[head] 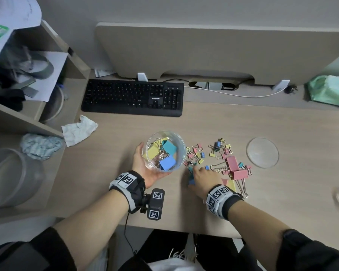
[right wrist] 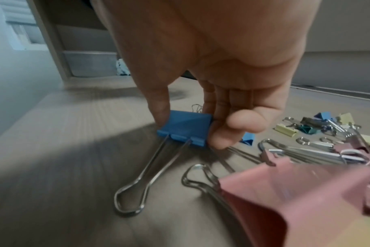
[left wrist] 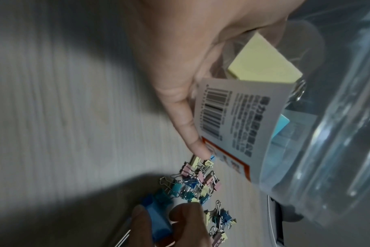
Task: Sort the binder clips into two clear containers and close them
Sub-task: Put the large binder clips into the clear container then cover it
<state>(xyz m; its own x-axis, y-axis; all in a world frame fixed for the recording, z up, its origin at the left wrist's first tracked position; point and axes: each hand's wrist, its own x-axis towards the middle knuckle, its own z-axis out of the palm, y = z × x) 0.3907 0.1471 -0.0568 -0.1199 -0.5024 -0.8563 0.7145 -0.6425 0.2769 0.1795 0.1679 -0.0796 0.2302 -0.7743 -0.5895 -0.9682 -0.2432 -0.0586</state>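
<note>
Blue binder clip (right wrist: 185, 127) flat, wire handles toward wrist, pinched by right hand (right wrist: 201, 70).

Black sleeves (head: 47, 249) are pushed up; both wrists wear grey-black bands (head: 129, 184) with square tags (left camera at five o'clock).

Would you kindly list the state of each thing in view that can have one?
Clear container: open, tilted, holding large clips.
Left hand: grips the clear container.
Right hand: pinches the blue binder clip.
Blue binder clip: on the desk, handles folded out.
Round lid: off, flat on the desk.
Small clips: loose, unsorted.
</note>
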